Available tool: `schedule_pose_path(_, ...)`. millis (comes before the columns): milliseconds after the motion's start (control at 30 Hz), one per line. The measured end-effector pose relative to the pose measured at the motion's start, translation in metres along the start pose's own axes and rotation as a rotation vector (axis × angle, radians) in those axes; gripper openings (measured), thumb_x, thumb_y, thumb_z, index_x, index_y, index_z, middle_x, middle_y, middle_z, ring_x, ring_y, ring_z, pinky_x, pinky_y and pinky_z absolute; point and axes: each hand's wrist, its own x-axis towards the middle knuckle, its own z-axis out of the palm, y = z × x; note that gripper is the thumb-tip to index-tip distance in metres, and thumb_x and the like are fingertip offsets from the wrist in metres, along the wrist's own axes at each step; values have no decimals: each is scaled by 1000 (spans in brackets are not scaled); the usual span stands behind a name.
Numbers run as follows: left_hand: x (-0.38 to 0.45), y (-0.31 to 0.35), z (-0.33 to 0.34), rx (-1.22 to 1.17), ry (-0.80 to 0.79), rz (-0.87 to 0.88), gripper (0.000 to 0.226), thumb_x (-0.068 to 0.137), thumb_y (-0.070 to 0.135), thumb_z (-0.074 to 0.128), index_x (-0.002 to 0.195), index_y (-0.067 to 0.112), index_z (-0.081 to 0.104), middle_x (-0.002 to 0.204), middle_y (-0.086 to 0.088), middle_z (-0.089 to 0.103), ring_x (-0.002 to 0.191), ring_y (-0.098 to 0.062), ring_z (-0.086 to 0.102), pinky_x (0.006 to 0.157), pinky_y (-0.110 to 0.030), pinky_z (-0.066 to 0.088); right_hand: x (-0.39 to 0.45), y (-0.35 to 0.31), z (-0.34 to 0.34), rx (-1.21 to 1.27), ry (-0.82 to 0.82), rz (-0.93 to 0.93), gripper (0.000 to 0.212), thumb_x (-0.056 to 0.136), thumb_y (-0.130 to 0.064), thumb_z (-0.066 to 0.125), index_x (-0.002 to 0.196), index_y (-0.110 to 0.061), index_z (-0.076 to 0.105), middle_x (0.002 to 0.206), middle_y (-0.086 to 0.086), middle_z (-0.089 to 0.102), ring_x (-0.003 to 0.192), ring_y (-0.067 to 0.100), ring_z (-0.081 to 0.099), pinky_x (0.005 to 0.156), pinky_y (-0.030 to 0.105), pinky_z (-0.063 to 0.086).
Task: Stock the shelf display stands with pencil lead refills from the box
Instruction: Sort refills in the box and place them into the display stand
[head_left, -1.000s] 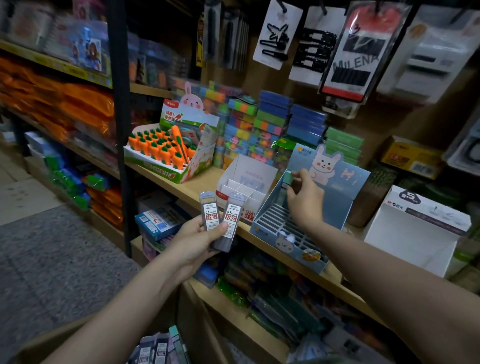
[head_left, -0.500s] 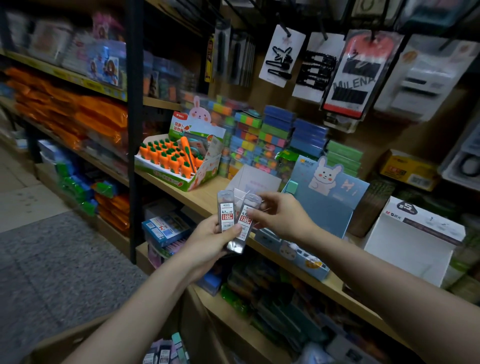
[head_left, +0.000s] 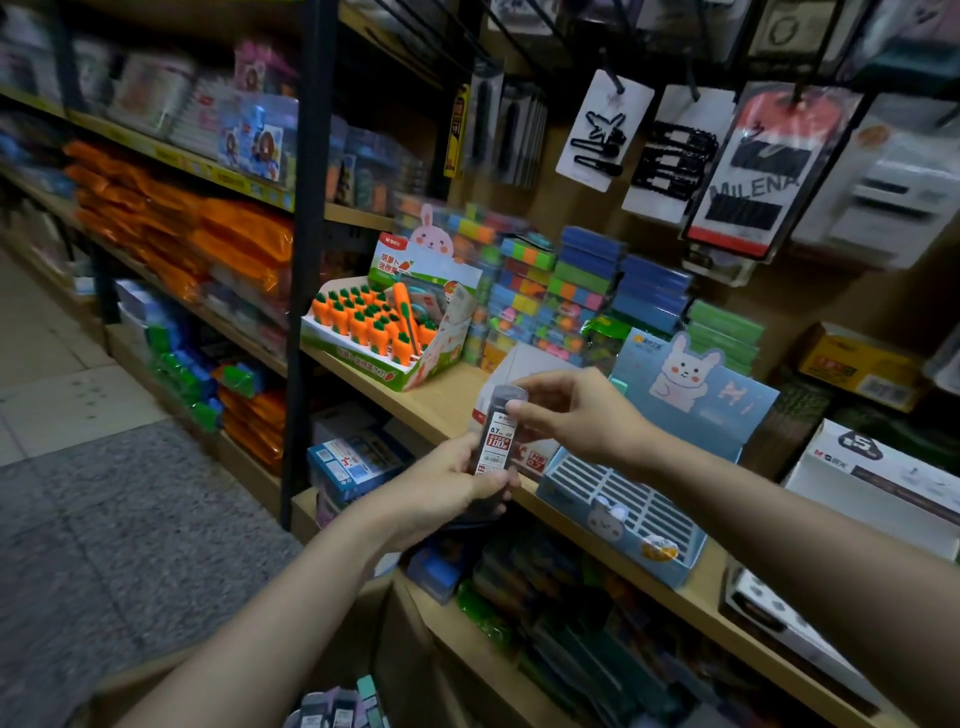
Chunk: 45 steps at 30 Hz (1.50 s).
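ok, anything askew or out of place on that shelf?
One oddity: in the carrot box, a long carrot pen lies slanted across the upright small carrots. The bunny stand sits square. Both hands hold a refill normally.

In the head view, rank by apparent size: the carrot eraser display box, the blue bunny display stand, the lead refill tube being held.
1. Blue bunny display stand, though it is nearer the camera.
2. Carrot eraser display box, not much smaller.
3. Lead refill tube, clearly smallest, held between the left hand and right hand.
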Motion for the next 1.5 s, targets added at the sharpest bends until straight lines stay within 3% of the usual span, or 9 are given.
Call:
schedule_pose_path(133, 17, -3, -19, 187, 279, 104, 40, 89, 28, 67, 126, 25, 51, 124, 4, 58, 114, -12, 58, 96, -30, 48, 30, -2, -33, 13, 205, 13, 28, 87, -13, 70, 114, -6, 69, 98, 11, 74, 81, 16, 73, 75, 28, 60)
schedule_pose_path(233, 26, -11, -41, 361, 504, 89, 42, 89, 28, 68, 128, 27, 51, 129, 3, 48, 111, -12, 53, 94, -30, 45, 56, 7, -59, -173, 499, 3, 25, 89, -24, 70, 112, -14, 73, 97, 4, 74, 86, 15, 70, 76, 27, 56)
schedule_pose_path(333, 37, -19, -49, 386, 557, 24, 43, 89, 29, 68, 130, 23, 54, 128, 3, 52, 113, -12, 53, 96, -32, 45, 74, 19, -62, -328, 617, 21, 24, 89, -28, 69, 111, -18, 72, 94, -2, 71, 83, 8, 64, 69, 17, 46)
schedule_pose_path(433, 52, -19, -41, 332, 596, 73, 48, 86, 37, 69, 129, 19, 56, 126, 6, 57, 109, -9, 53, 87, -24, 41, 88, 32, -55, -390, 614, 20, 23, 91, -26, 67, 111, -16, 72, 95, -2, 69, 88, 13, 64, 76, 23, 48)
schedule_pose_path(567, 71, -17, -17, 270, 596, 117, 57, 84, 43, 70, 133, 20, 53, 128, 9, 54, 108, -6, 53, 87, -23, 42, 101, 50, -43, -437, 613, -24, 22, 91, -24, 67, 110, -15, 72, 90, -6, 64, 80, 7, 55, 72, 16, 36)
schedule_pose_path(733, 84, -18, 1, 195, 583, 137, 32, 86, 36, 69, 115, 34, 54, 106, 18, 63, 99, -5, 63, 92, -38, 54, 109, 64, -32, -424, 568, -43, 20, 89, -24, 69, 107, -16, 72, 85, -7, 62, 79, 9, 59, 75, 22, 45)
schedule_pose_path(967, 91, -17, 2, 200, 579, 79, 30, 90, 26, 62, 119, 30, 57, 109, 7, 67, 99, -15, 65, 91, -44, 54, 114, 70, -26, -543, 457, -7, 23, 85, -32, 72, 104, -20, 75, 91, -3, 72, 87, 13, 66, 81, 29, 54)
schedule_pose_path(1367, 86, -15, 1, 169, 534, 55, 29, 89, 24, 59, 116, 35, 58, 108, 10, 67, 98, -10, 65, 88, -36, 56, 109, 81, -19, -798, 466, -104, 30, 84, -30, 73, 112, -21, 68, 108, 1, 61, 99, 23, 59, 78, 36, 51)
schedule_pose_path(1500, 88, -17, -1, 187, 532, 64, 28, 89, 26, 60, 116, 35, 58, 110, 8, 68, 96, -9, 65, 83, -30, 56, 107, 79, -19, -794, 493, -94, 22, 83, -35, 74, 100, -22, 68, 105, -1, 54, 97, 22, 56, 77, 38, 50)
